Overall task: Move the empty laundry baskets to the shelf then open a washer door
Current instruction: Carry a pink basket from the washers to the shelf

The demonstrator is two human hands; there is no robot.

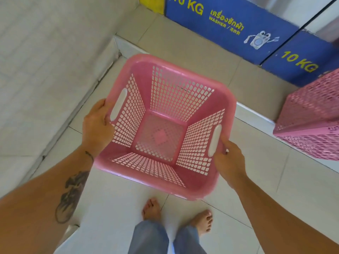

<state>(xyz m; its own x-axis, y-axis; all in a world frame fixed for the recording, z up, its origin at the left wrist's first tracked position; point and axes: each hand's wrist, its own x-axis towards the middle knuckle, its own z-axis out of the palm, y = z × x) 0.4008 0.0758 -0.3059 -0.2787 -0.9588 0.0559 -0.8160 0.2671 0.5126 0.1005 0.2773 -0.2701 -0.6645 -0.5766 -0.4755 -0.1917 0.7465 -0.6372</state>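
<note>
Early in the task, by the look of it. One pink basket (165, 125) is off the floor, carried in front of the person's body, empty — the mesh bottom and all four walls show clean through. A second pink basket (311, 123) sits at the right edge of view on the raised tiled step (256, 114), lying on its side or tipped, hard to say which; it is not yet picked up. No shelf in view, so where the carried basket ends up can't be judged from here. Washer fronts (229, 28), blue panels marked 10 KG, stand along the top of view; no door visible, so opening one is probably still to do.

Left hand (97, 125) is clamped on the basket's left rim just beside the white handle slot (118, 105), thumb over the top edge, fingers wrapped under and mostly hidden. Right hand (229, 160) is closed on the right rim by the other white handle slot (214, 140), thumb up against the slot, fingers curled beneath. The basket tilts slightly, far rim higher. Bare feet (152, 209) on the tiled floor below.
</note>
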